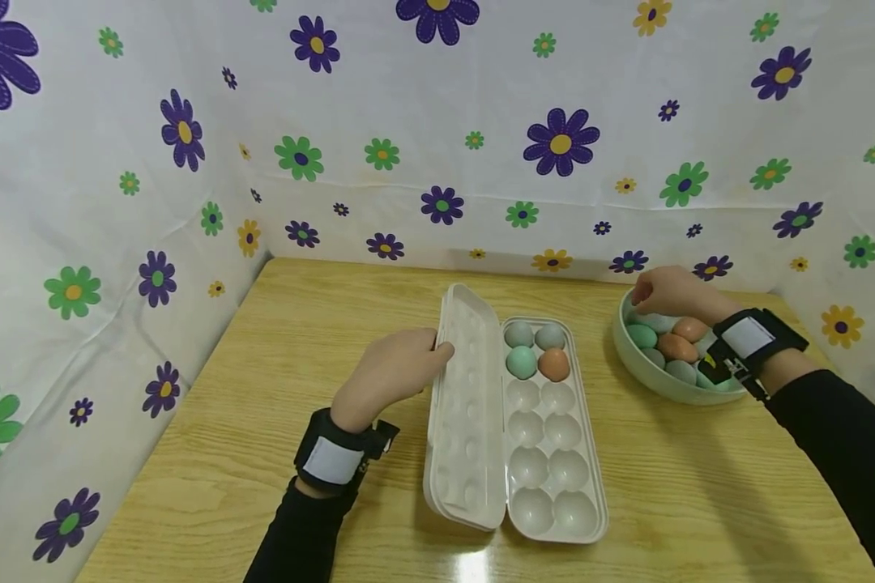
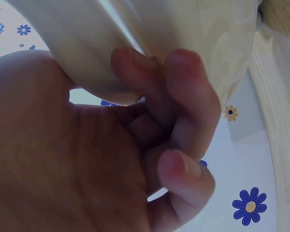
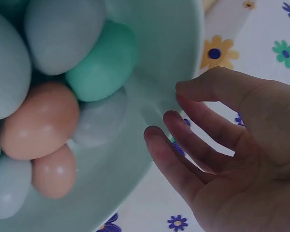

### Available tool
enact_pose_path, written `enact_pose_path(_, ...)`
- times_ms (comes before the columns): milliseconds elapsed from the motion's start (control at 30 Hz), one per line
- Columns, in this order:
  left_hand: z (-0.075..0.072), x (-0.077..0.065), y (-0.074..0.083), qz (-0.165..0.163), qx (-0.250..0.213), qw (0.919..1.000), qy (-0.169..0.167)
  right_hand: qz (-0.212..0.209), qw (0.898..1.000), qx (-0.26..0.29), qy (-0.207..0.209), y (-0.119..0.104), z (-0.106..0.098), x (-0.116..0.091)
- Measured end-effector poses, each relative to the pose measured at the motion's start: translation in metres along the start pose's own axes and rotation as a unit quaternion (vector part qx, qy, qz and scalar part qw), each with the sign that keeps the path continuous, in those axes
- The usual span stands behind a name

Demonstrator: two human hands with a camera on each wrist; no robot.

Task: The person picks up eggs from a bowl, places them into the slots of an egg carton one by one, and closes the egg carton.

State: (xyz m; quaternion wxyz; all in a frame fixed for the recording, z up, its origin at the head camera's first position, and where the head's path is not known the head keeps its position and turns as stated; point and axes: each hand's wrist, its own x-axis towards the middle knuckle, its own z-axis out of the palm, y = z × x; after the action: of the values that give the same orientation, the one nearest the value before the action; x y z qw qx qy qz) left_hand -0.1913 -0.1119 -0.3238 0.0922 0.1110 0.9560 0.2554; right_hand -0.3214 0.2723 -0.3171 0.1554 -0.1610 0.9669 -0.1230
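Note:
My left hand (image 1: 392,371) holds the raised lid (image 1: 470,421) of a white egg carton (image 1: 591,486) by its left edge. In the left wrist view, curled fingers (image 2: 191,101) lie against the pale lid. Two grey eggs, a green egg (image 1: 521,362) and an orange-brown egg (image 1: 553,364) sit in the carton's far cups; the nearer cups are bare. On the right, my right hand (image 1: 674,291) is over the far rim of a pale green bowl (image 1: 645,371). Its fingers (image 3: 164,150) are loosely bent near the rim, with nothing between them.
Several grey, green and orange-brown eggs (image 3: 41,121) lie in the bowl. Carton and bowl stand on a wooden table (image 1: 299,324). White cloth (image 1: 408,97) printed with flowers hangs behind the table and along both sides.

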Motion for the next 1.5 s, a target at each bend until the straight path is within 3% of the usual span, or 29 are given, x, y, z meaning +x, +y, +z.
enact_pose_path(500, 0.001, 0.001, 0.001, 0.007, 0.003, 1.0000, 0.001, 0.041, 0.998, 0.033, -0.044, 0.040, 0.017, 0.007)
enact_pose_path(700, 0.001, 0.002, 0.001, 0.008, 0.006, 0.9999, 0.001, 0.053, 0.996, 0.057, -0.038, 0.040, 0.021, 0.002)
enact_pose_path(1200, 0.004, 0.000, 0.000, 0.002, 0.005, 1.0000, -0.002, 0.053, 0.997, 0.038, -0.028, 0.036, 0.025, 0.000)
enact_pose_path(1500, 0.001, 0.001, 0.001, 0.008, 0.004, 1.0000, -0.001, 0.033, 0.999, 0.023, -0.012, 0.036, 0.021, 0.001)
